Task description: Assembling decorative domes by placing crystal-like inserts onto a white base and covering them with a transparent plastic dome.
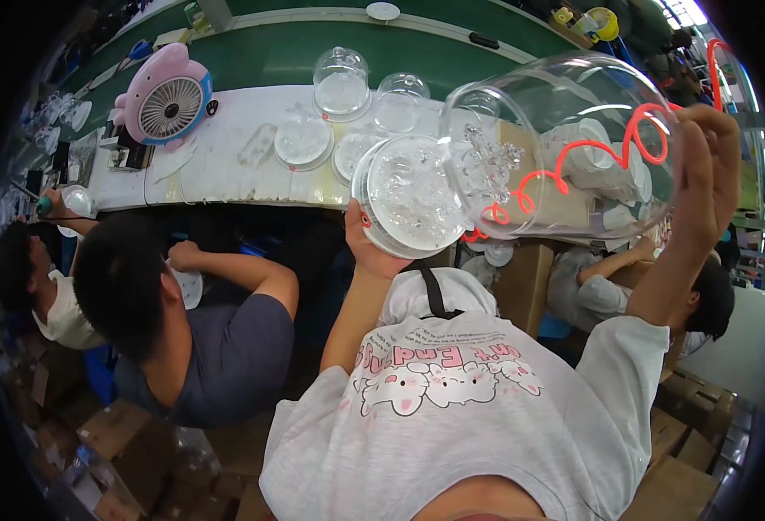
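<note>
My left hand (372,241) is closed around the rim of a white round base (391,195), tilted toward me, with a small red mark on its side. Clear, crystal-like ornaments (491,161) stand out from the top of this base. My right hand (705,165) grips a large clear dome (573,95) by its far right end. The dome lies sideways in the air, and its open rim faces the ornaments and overlaps them in view. Whether the rim touches the base I cannot tell.
On the white-covered table (235,104) stand a domed white base (342,84), another white base (303,141) and a pink and blue fan (167,100). A red coiled hose (565,174) shows through my dome. A co-worker (200,295) sits at left; another (608,278) at right. Cardboard boxes (122,438) lie below.
</note>
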### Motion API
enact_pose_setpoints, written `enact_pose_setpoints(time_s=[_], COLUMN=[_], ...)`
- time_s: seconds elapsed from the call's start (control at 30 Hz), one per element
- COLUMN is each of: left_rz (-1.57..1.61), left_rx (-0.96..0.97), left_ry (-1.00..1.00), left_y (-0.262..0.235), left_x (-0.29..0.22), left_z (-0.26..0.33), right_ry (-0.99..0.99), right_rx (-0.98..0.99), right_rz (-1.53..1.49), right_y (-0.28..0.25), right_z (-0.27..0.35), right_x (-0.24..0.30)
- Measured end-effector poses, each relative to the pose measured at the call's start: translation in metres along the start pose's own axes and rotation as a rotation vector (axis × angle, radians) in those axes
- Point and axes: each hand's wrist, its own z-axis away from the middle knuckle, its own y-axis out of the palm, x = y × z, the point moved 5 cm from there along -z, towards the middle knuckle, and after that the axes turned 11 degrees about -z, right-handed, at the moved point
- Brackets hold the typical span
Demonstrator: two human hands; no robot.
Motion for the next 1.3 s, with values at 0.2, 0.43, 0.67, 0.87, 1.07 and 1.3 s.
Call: enact_pose_setpoints(time_s=[0.2,0.43,0.67,0.87,1.07,1.3], left_rz=[0.085,0.090,0.043,0.035,0.028,0.077], left_rx=[0.092,0.157,0.135,0.154,0.134,0.162], left_ry=[0.047,0.040,0.041,0.047,0.047,0.018], left_y=[0.016,0.024,0.025,0.031,0.030,0.030], left_x=[-0.006,-0.010,-0.009,-0.009,-0.007,-0.002], left_z=[-0.006,-0.008,-0.009,-0.011,-0.010,-0.012], right_ry=[0.001,0.029,0.043,0.058,0.126,0.164], right_rx=[0.109,0.216,0.201,0.153,0.048,-0.007], right_rz=[0.096,0.151,0.176,0.184,0.169,0.220], right_y=[0.047,0.072,0.071,0.070,0.067,0.068], right_z=[0.004,0.012,0.017,0.019,0.020,0.021], right_x=[-0.001,-0.014,-0.020,-0.022,-0.023,-0.019])
